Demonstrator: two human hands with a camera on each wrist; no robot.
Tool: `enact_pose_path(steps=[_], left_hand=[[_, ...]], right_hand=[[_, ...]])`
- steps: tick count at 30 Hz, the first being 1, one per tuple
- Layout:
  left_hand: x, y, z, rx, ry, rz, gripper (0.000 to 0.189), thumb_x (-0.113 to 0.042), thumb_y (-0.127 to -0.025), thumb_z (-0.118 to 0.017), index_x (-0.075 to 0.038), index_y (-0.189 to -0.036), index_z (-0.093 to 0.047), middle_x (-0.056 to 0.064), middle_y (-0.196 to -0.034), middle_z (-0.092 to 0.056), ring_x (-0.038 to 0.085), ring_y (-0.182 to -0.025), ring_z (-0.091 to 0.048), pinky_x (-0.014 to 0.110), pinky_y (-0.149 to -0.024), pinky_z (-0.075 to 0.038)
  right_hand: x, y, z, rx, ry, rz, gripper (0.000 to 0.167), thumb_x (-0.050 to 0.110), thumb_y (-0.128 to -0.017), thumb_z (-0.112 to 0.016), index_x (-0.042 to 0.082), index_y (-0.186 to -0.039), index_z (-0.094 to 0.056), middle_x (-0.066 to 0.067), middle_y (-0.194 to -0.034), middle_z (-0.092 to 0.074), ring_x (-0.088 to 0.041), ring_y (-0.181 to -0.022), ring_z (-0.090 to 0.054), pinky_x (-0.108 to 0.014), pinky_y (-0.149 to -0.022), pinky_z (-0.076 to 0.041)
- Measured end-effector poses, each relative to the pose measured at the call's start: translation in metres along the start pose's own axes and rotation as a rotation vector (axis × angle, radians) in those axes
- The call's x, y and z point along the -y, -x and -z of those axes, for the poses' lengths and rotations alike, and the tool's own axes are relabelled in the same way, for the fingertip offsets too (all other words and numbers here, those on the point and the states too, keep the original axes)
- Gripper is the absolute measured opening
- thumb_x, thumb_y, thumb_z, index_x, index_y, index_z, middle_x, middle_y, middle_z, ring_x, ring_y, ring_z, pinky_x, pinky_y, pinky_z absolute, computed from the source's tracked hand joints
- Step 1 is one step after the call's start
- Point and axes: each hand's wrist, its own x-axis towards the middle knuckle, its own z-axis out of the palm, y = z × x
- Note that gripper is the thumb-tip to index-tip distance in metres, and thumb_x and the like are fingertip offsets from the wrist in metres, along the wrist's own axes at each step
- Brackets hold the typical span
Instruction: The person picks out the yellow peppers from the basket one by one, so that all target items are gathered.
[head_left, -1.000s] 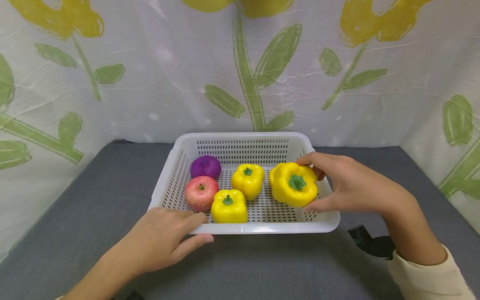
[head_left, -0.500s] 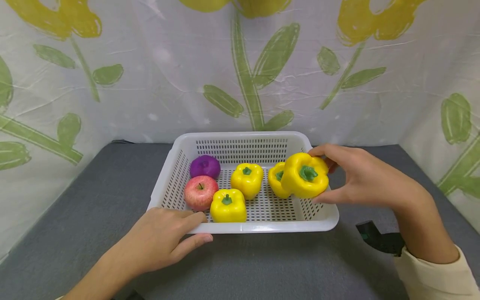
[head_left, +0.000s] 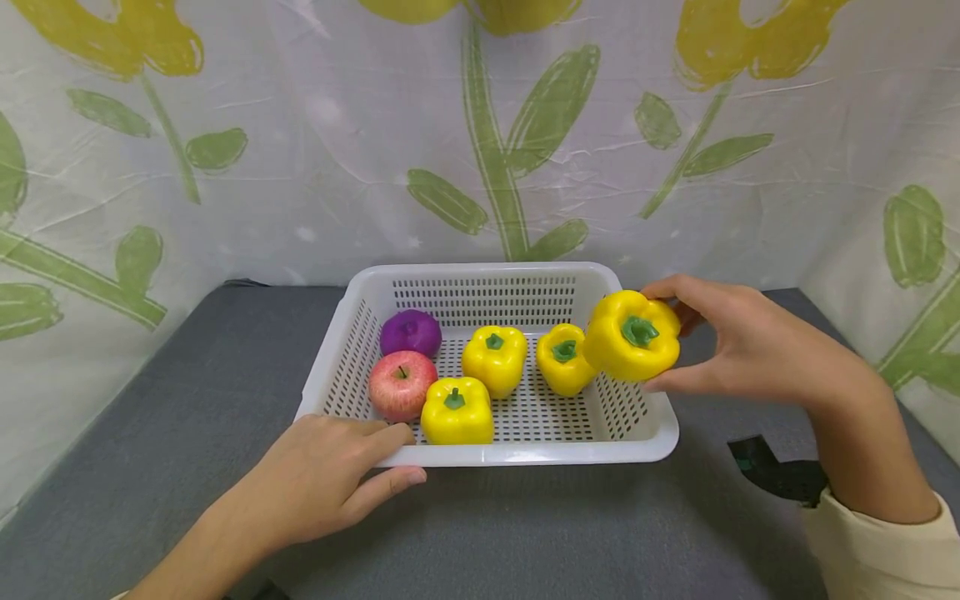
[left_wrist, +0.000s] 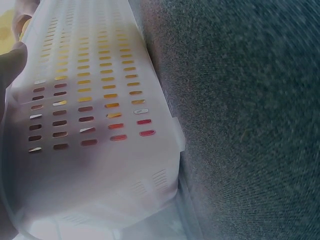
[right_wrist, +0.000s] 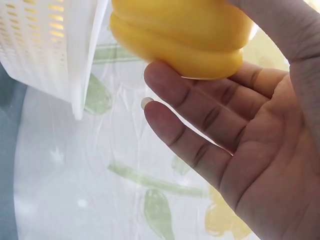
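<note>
Against flower-print sheeting [head_left: 315,192], gripping a yellow pepper [head_left: 628,340] with the right hand [head_left: 753,346], left of the palm, aloft by the right rim of a white basket [head_left: 555,453]; holding its near rim with the farther left hand [head_left: 333,467].

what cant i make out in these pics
Underside of the front pepper: head view, hidden by the basket.
Part of the held pepper: right wrist view, cut off by the top edge.
Shapes inside: left wrist view, hidden by the basket; only colours show through slots.
</note>
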Motion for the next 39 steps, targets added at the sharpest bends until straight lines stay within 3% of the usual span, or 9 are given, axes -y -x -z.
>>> enact_pose_path(steps=[8,21,39], left_hand=[[0.0,0.001,-0.001,-0.008,0.0,-0.002,0.027,-0.051,-0.099,-0.057,-0.025,-0.091,-0.054,-0.017,-0.07,-0.048,0.002,-0.059,-0.043,0.022,-0.053,-0.035],[0.0,0.001,-0.001,-0.018,0.0,-0.003,0.027,-0.052,-0.099,-0.057,-0.025,-0.093,-0.055,-0.017,-0.071,-0.048,0.001,-0.059,-0.043,0.023,-0.053,-0.037],[0.0,0.001,-0.001,-0.004,-0.007,0.002,0.027,-0.052,-0.099,-0.057,-0.025,-0.094,-0.055,-0.018,-0.071,-0.048,0.002,-0.06,-0.044,0.022,-0.053,-0.037]], right_hand=[[-0.009,0.003,0.005,-0.032,-0.005,0.001,0.079,0.027,-0.064,-0.098,0.014,-0.131,-0.057,0.007,-0.112,-0.065,-0.008,-0.087,-0.062,-0.017,-0.078,-0.049],[-0.021,0.008,0.008,-0.073,-0.049,-0.103,0.082,0.017,-0.059,-0.099,0.013,-0.13,-0.059,0.004,-0.113,-0.067,-0.011,-0.086,-0.064,-0.016,-0.076,-0.048],[-0.041,0.012,0.008,-0.091,-0.085,-0.22,0.077,0.012,-0.063,-0.097,0.013,-0.129,-0.06,-0.001,-0.113,-0.067,-0.012,-0.084,-0.065,-0.016,-0.074,-0.048]])
